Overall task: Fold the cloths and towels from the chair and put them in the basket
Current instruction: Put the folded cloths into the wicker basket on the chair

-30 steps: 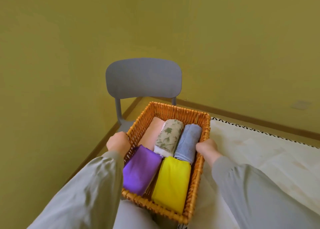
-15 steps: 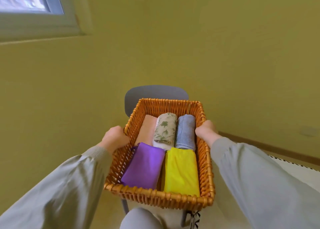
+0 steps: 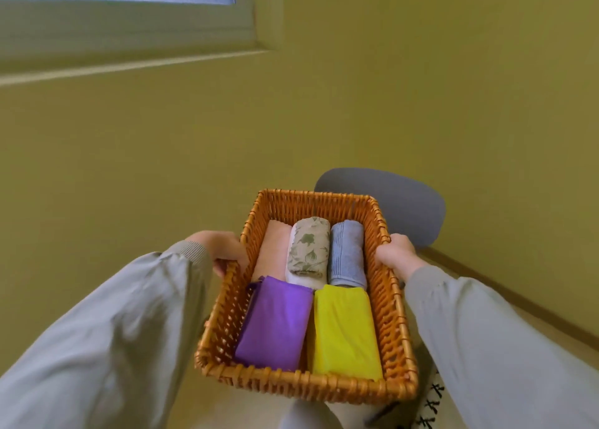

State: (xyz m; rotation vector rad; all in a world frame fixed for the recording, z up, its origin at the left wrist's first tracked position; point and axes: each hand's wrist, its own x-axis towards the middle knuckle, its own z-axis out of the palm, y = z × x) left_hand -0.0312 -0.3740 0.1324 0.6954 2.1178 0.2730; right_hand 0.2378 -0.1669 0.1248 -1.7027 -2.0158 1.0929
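We hold basket [image 3: 311, 388] between both grips, level so rolls stay packed. Left grip [image 3: 222, 250] wraps left rim, right grip [image 3: 393, 253] wraps right rim. Chair [image 3: 398, 208] beyond right grip. Between grips: pink, floral, blue rolls; nearer us purple [image 3: 275, 321], yellow [image 3: 343, 328].

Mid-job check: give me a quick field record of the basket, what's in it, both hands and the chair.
basket: wicker, held up by both side rims
far row: pink towel, floral cloth, blue towel, rolled
near row: purple cloth, yellow cloth, folded flat
left hand: gripping left rim
right hand: gripping right rim
chair: behind basket, only backrest visible, seat hidden
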